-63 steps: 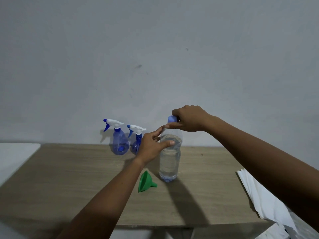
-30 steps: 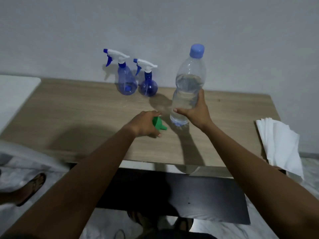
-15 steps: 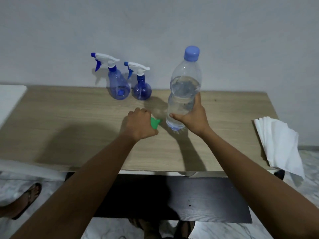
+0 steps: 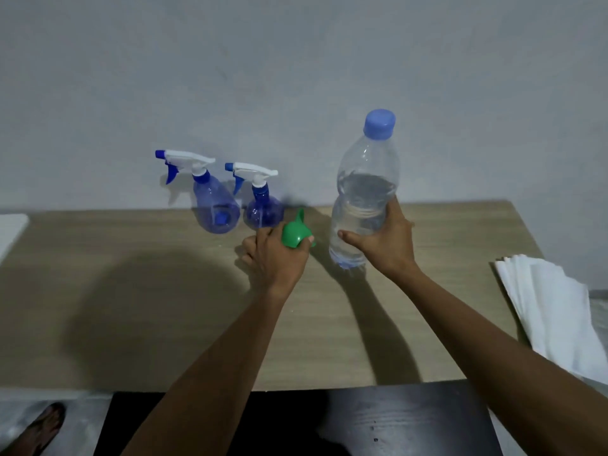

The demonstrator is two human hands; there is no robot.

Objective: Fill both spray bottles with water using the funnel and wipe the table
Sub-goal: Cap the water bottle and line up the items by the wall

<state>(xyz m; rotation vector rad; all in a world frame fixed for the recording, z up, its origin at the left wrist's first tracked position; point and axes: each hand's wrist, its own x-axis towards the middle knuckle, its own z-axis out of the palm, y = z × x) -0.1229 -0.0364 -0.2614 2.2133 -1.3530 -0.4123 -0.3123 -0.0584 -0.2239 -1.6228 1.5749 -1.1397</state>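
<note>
Two blue spray bottles with white triggers stand by the wall: the taller spray bottle point(image 4: 215, 205) on the left, the rounder spray bottle point(image 4: 263, 205) beside it. My left hand point(image 4: 273, 258) holds the green funnel point(image 4: 294, 233) just in front of the rounder one, spout pointing up. My right hand point(image 4: 385, 241) grips the lower half of a clear water bottle point(image 4: 365, 192) with a blue cap, standing on the wooden table point(image 4: 148, 307) and partly filled.
A stack of white paper towels point(image 4: 556, 311) lies at the table's right edge. A white surface point(image 4: 10, 232) adjoins the table on the left. A dark panel point(image 4: 296, 422) and a sandalled foot point(image 4: 42, 426) show below the front edge.
My left hand closed on the funnel and lifted it off the table towards the spray bottles. My right hand moved from the cap to the water bottle's body.
</note>
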